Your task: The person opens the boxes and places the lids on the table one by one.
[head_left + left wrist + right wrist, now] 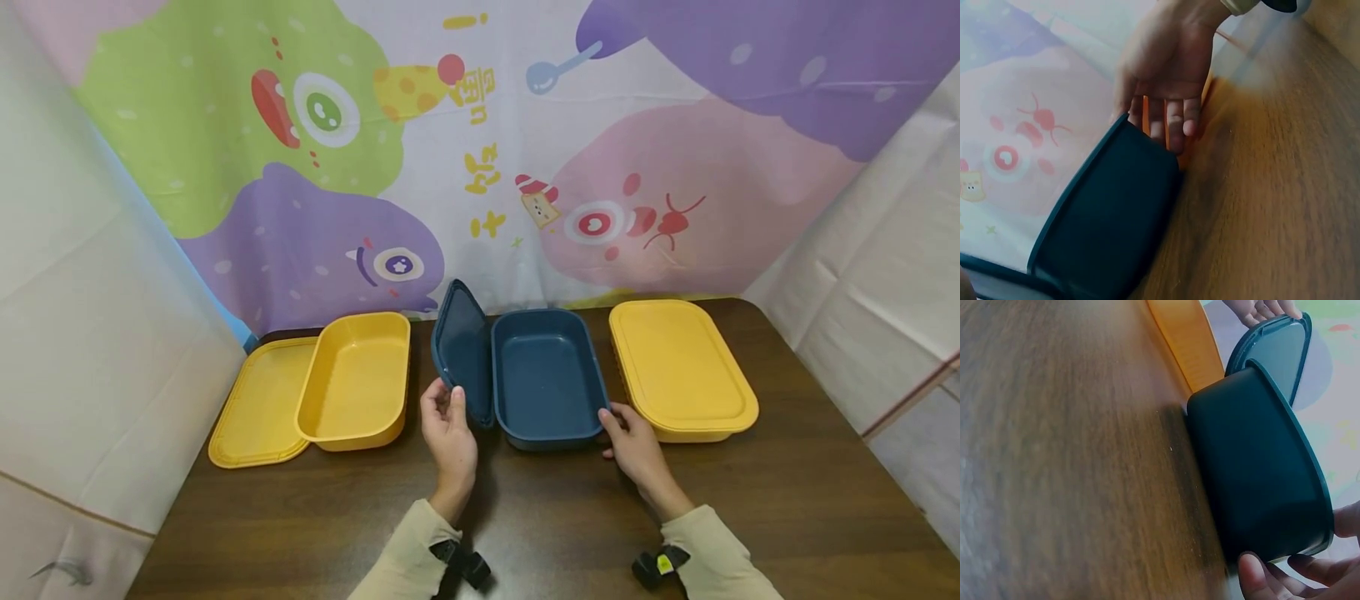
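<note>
A dark blue lid stands tilted on edge along the left side of a dark blue rectangular food container. My left hand pinches the lid at its near end between thumb and fingers. At the container's near right corner, my right hand grips the rim, with the thumb on the near side. The right wrist view shows the container's outer wall flat on the table, fingertips at its corner. Nothing lies inside the container.
To the left, an uncovered yellow container partly overlaps a yellow lid lying on the table. On the right stands another yellow container with its lid on top. A printed cloth hangs behind the brown table.
</note>
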Demonstrator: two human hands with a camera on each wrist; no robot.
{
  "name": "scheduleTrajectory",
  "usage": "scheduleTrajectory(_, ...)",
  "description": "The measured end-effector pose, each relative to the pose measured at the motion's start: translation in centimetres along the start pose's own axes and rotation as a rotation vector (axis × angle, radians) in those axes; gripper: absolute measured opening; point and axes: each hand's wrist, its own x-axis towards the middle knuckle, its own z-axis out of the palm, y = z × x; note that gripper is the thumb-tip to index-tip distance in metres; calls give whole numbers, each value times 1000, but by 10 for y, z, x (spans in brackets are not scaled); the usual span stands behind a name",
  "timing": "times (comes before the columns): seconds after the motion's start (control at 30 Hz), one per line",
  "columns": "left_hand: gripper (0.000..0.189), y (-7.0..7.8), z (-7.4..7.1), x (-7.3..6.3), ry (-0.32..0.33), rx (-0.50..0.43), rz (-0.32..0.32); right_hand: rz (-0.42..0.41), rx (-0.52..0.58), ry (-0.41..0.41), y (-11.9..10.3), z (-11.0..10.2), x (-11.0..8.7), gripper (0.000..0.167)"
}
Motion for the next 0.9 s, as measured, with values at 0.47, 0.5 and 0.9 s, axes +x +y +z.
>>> scheduleTrajectory(0.47,32,0,-15,-1,11,23,-58,-2,36,32,0,1,0,48)
scheduleTrajectory(0.5,31,1,-16,-2,14,28,-65,1,30,34,1,1,-1,48)
scheduleTrajectory(0.9,29,-3,-27,-4,-14,84,-68,8,22,39,4,-1,0,53)
